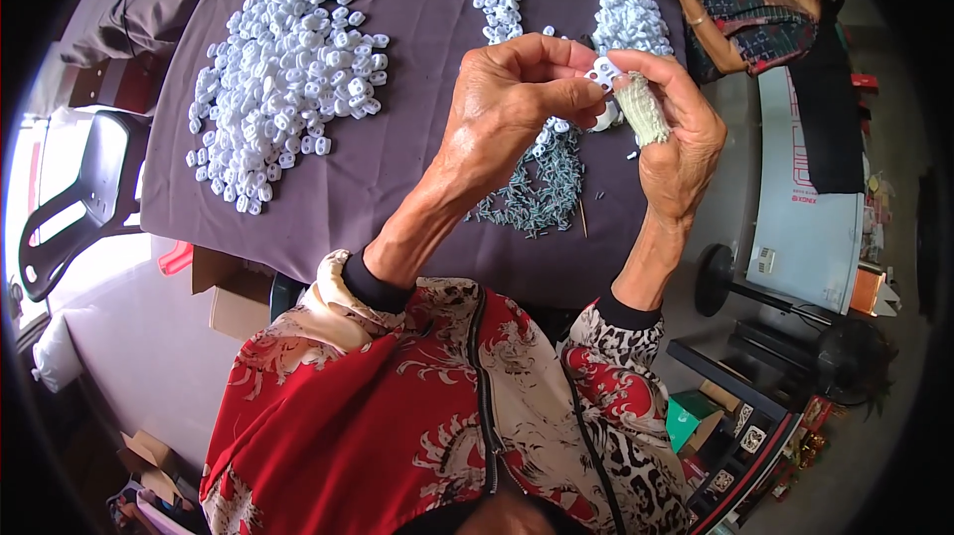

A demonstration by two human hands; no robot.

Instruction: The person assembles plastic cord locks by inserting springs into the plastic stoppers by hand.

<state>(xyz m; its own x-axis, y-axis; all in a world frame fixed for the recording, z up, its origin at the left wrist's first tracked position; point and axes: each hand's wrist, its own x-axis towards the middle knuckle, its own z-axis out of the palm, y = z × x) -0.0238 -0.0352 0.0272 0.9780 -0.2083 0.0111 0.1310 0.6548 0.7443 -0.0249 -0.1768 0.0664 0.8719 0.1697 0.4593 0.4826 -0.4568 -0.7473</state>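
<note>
Above the table, a small white plastic piece with two holes (602,72) is pinched between my two hands. My left hand (507,98) grips it from the left with thumb and fingertips. On its other side, my right hand (688,143) closes its index finger and thumb about the piece. A pale knitted cover (643,110) wraps the right thumb. Anything else in the right fingers is hidden. Below my hands lies a heap of tiny blue-grey pins (537,187), with a few white pieces at its upper part.
A large pile of white pieces (288,78) covers the table's left side. Farther off are a smaller cluster (499,13) and a pale blue-white heap (631,18). A thin stick (583,217) lies near the pins. Another person (760,13) works at the far right; a black chair (94,192) stands left.
</note>
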